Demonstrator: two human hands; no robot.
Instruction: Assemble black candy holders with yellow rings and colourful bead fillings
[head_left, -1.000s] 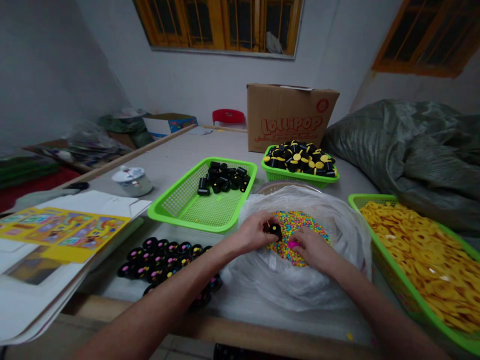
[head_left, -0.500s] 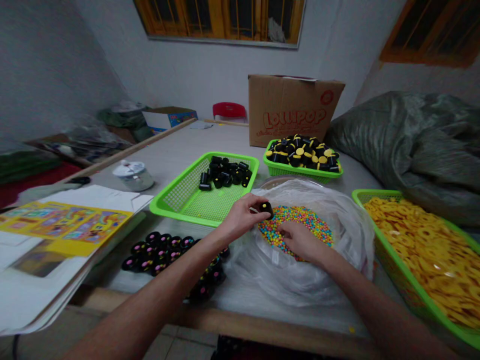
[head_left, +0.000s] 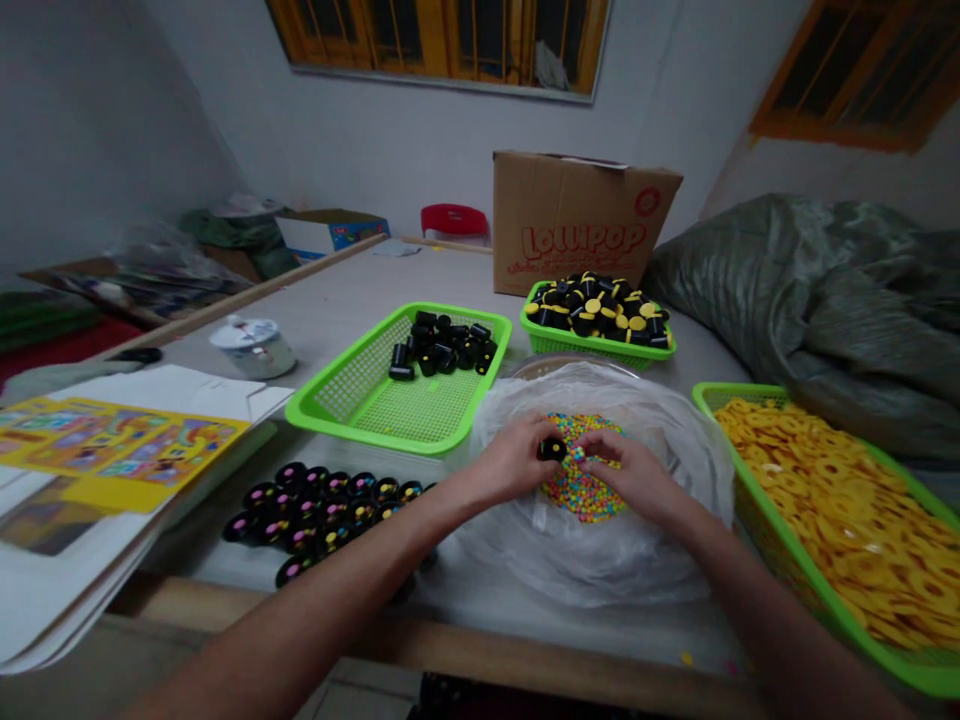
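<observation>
My left hand (head_left: 517, 458) is closed on a small black cup (head_left: 554, 449), tilted so its mouth and a yellow spot inside show. Close beside it, my right hand (head_left: 626, 470) pinches a few small colored candy balls (head_left: 579, 455) at its fingertips. Both hands are above a heap of multicolored candy balls (head_left: 581, 500) lying in a clear plastic bag (head_left: 517, 545). To the left stand rows of black cups (head_left: 334, 510) with pink, yellow and blue bits in them, partly hidden by my left forearm.
A green basket (head_left: 375, 440) holds loose black cups. Behind, another green basket (head_left: 600, 345) holds black cups with yellow caps, before a cardboard box (head_left: 585, 220). Yellow rings (head_left: 832, 490) fill a basket at right. Printed sheets (head_left: 127, 450) and a white tub (head_left: 253, 347) are left.
My right hand has lifted out of the candy heap with a few balls in its fingertips. My left hand has brought the cup right and lower, and its mouth now faces my view.
</observation>
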